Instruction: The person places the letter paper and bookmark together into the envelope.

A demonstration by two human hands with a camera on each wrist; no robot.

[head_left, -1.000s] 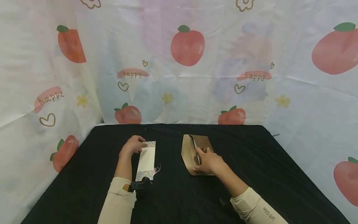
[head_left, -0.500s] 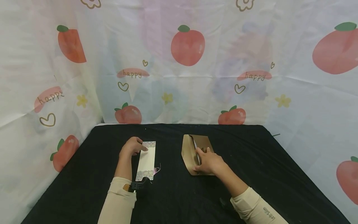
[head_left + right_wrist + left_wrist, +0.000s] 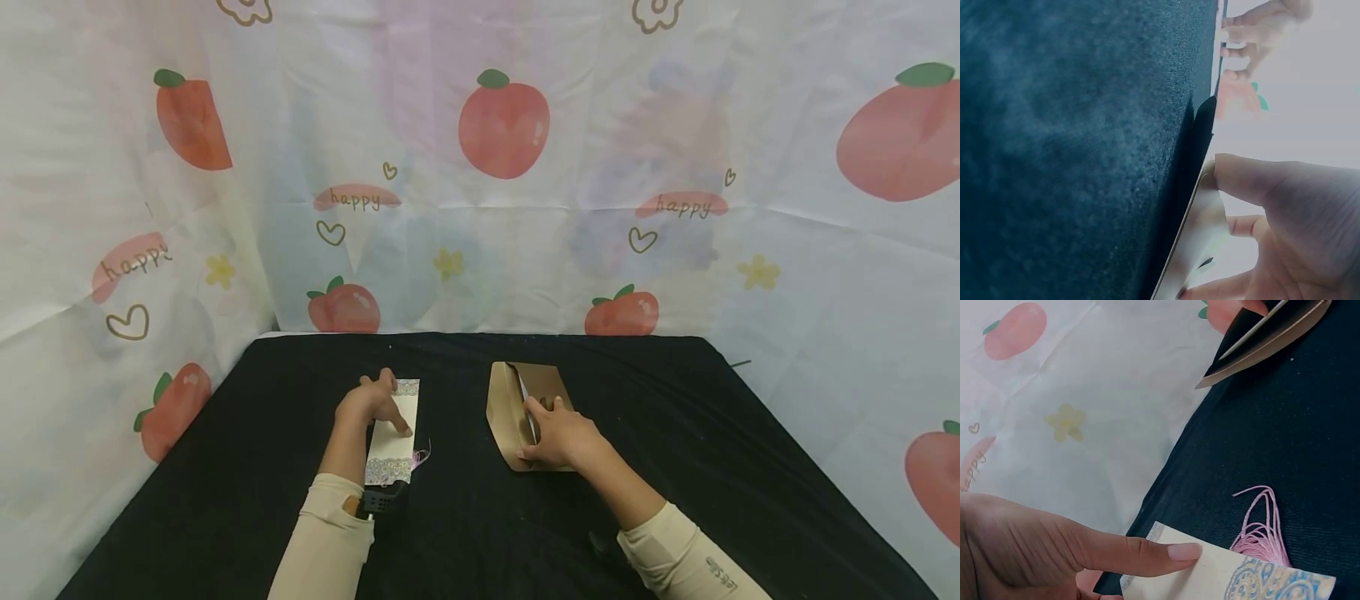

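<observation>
A cream card (image 3: 392,446) with patterned lace-like borders and a pink tassel (image 3: 422,457) lies upright on the black cloth, left of centre. Over its upper half lies my left hand (image 3: 371,403), the straight thumb resting on the card's face near its right edge. In the left wrist view that thumb (image 3: 1147,556) crosses the card, while the other fingers are mostly hidden. My right hand (image 3: 564,435) rests with spread fingers on a brown paper envelope (image 3: 504,408). The envelope's flap points left, and a white edge (image 3: 527,388) shows in its dark opening.
Black cloth (image 3: 465,533) covers the table. A white curtain (image 3: 555,250) printed with fruit and "happy" hangs behind and at both sides. A black wrist device (image 3: 382,498) sits by the left cuff, low over the card's near end.
My left hand has moved slightly right and nearer, its thumb sliding down across the card toward the right edge. The card has shifted a touch right. The right hand and envelope stay put.
</observation>
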